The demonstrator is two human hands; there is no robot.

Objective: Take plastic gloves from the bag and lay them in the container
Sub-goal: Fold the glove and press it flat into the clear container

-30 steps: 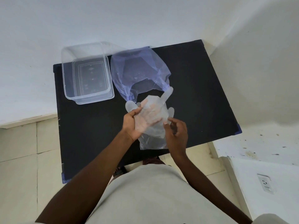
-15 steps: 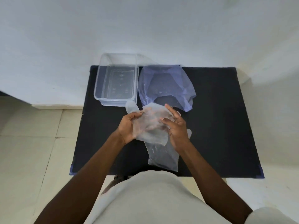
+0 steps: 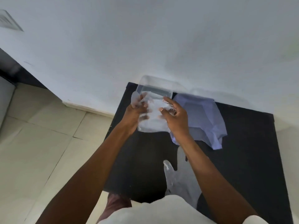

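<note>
A clear plastic glove (image 3: 152, 122) is stretched between my left hand (image 3: 135, 113) and my right hand (image 3: 175, 117), both gripping it. They hold it just in front of and partly over the clear plastic container (image 3: 157, 87), which stands at the far left corner of the black table (image 3: 242, 159). The pale blue plastic bag (image 3: 205, 120) lies flat to the right of the container, partly behind my right hand. A second clear glove (image 3: 181, 177) lies on the table near the front edge, under my right forearm.
A white wall rises directly behind the table. Beige floor tiles (image 3: 40, 151) spread to the left. My light shirt fills the bottom of the view.
Both hands have carried the glove forward and left, from the table's middle up to the container. The second glove stayed on the table. The camera view swung to the left.
</note>
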